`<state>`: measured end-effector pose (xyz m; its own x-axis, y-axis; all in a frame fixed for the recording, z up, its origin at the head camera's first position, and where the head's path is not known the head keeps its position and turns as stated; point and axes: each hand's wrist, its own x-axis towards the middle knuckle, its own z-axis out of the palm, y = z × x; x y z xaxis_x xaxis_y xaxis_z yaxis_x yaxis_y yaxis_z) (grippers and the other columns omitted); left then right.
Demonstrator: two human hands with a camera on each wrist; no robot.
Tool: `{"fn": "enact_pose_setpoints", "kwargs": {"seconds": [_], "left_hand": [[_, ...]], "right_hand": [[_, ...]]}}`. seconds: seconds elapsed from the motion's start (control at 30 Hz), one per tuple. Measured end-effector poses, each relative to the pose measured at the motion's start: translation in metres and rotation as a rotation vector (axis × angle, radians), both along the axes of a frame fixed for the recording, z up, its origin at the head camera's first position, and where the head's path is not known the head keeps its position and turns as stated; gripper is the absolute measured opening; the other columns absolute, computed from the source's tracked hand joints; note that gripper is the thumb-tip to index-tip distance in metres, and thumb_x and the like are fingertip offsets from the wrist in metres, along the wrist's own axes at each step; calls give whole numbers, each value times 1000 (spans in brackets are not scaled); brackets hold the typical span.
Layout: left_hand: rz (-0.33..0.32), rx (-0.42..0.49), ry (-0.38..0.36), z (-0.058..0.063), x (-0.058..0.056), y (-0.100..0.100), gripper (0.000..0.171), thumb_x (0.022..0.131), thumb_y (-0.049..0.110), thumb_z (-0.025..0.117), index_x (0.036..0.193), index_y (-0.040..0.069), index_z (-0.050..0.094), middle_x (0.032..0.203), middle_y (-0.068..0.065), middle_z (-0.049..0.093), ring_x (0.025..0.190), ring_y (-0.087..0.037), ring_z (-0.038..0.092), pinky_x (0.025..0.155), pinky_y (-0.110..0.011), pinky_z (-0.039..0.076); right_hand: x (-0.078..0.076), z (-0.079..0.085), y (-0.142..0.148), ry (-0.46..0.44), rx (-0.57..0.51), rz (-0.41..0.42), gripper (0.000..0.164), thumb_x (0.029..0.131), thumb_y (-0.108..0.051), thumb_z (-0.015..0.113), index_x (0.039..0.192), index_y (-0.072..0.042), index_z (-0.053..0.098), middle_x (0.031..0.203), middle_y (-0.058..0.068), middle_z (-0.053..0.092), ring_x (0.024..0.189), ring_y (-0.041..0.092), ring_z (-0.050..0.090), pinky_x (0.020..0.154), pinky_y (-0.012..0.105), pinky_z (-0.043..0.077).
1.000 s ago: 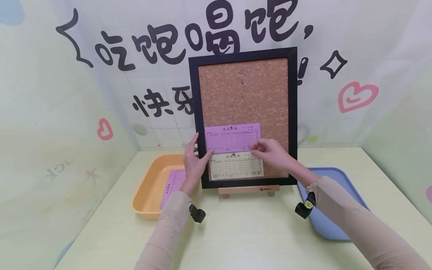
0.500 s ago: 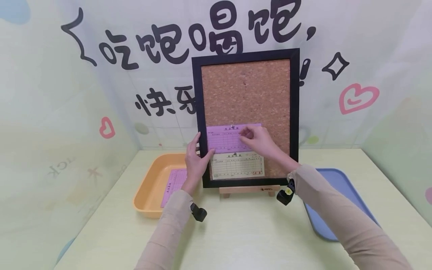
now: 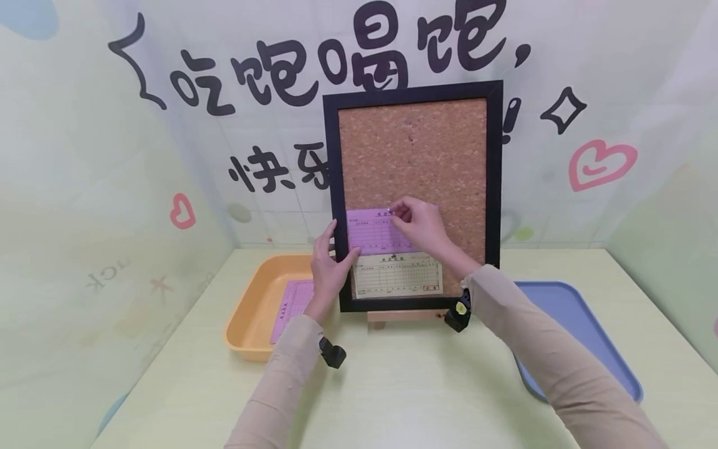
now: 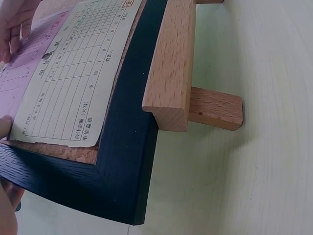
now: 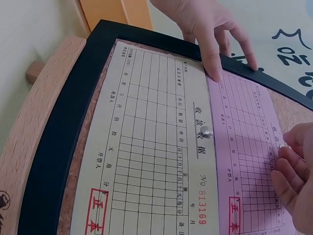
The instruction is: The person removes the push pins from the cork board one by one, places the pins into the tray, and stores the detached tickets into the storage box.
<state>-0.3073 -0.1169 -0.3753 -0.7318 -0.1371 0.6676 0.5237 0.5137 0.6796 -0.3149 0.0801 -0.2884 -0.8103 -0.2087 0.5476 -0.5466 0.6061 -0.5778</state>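
A black-framed cork board [image 3: 415, 156] leans on a small wooden easel [image 3: 404, 316]. My left hand [image 3: 332, 265] grips the frame's left side, thumb in front and fingers round the edge. Low on the cork hangs a pink receipt slip [image 3: 367, 232], with a cream receipt slip [image 3: 398, 279] just below it. A clear pushpin [image 5: 206, 132] holds the cream slip at its top. With thumb and fingertips, my right hand [image 3: 422, 226] pinches another pushpin [image 3: 389, 211] at the pink slip's top edge, covering much of that slip's right half.
On the left of the table is an orange tray [image 3: 241, 324] holding another pink slip [image 3: 291, 305]. A blue tray [image 3: 589, 337] lies on the right, partly under my right forearm. Behind the board stands a printed backdrop [image 3: 269, 218].
My right hand has moved left and up across the pink slip, from its lower right corner to the pushpin at its top. The left hand keeps its hold on the frame.
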Motion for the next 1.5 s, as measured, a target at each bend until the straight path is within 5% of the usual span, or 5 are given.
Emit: {"fn": "enact_pose_setpoints", "kwargs": {"seconds": [0.6, 0.93, 1.5], "left_hand": [[-19, 4, 3, -2, -2, 1, 68, 77, 23, 72, 137, 18, 40, 126, -9, 48, 93, -24, 54, 76, -36, 49], [-13, 5, 6, -1, -1, 1, 68, 77, 23, 73, 136, 17, 40, 127, -9, 48, 93, -24, 54, 77, -36, 49], [-4, -1, -5, -2, -2, 0, 68, 77, 23, 72, 137, 19, 39, 127, -8, 48, 93, -25, 54, 75, -36, 49]], "right_hand": [[-6, -8, -10, 125, -76, -118, 11, 80, -4, 59, 88, 0, 65, 77, 9, 63, 66, 17, 56, 61, 26, 47], [-8, -9, -14, 197, -30, -164, 8, 79, -2, 60, 85, 0, 65, 73, 9, 62, 63, 17, 55, 57, 26, 45], [-7, -9, -17, 128, -54, -167, 7, 80, -2, 58, 86, 0, 62, 75, 9, 58, 67, 17, 53, 58, 25, 44]]}}
